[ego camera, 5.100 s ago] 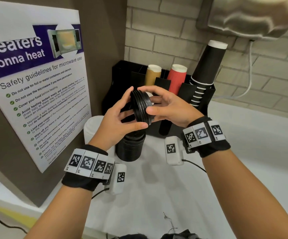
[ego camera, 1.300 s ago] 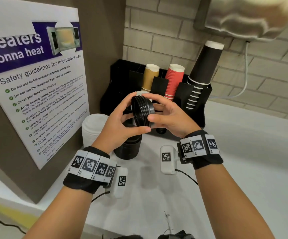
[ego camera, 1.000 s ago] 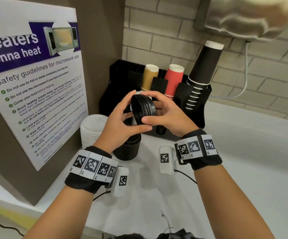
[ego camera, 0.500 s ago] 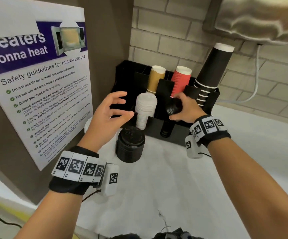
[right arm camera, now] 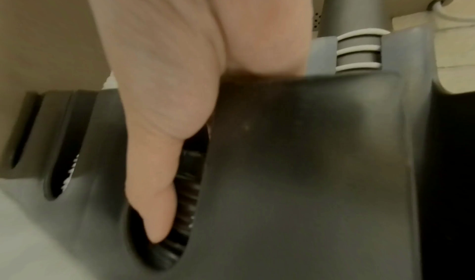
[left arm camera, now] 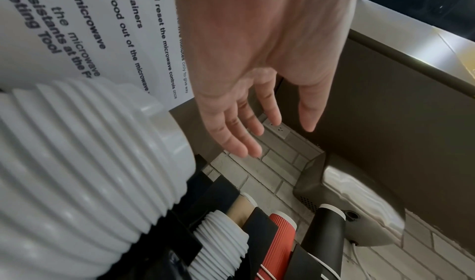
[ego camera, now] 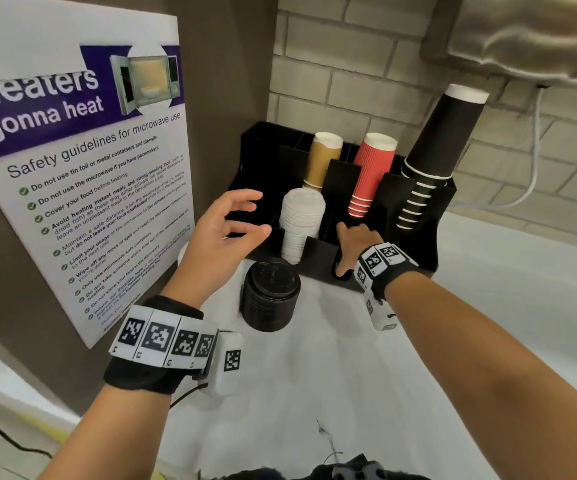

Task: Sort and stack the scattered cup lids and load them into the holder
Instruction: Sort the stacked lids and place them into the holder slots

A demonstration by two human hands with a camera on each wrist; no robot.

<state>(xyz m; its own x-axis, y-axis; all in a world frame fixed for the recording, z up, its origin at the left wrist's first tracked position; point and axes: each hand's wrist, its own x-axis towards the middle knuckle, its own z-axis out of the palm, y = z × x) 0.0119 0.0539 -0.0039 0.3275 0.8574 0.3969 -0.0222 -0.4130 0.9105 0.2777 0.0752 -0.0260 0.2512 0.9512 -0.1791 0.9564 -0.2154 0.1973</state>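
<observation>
Two stacks of lids matter to me here. My right hand [ego camera: 353, 244] reaches down into the holder [ego camera: 415, 251], thumb pressed on the black lids [right arm camera: 186, 207] seated in its front slot; I cannot tell how the other fingers lie. My left hand [ego camera: 226, 232] hovers wide and empty just left of the white lids [ego camera: 301, 220] standing in the neighbouring compartment. Below it, another black stack [ego camera: 269, 294] waits on the desk [ego camera: 314, 393]. I judge these lids light, thin and slippery, so I'd grip that stack around its ribbed sides.
</observation>
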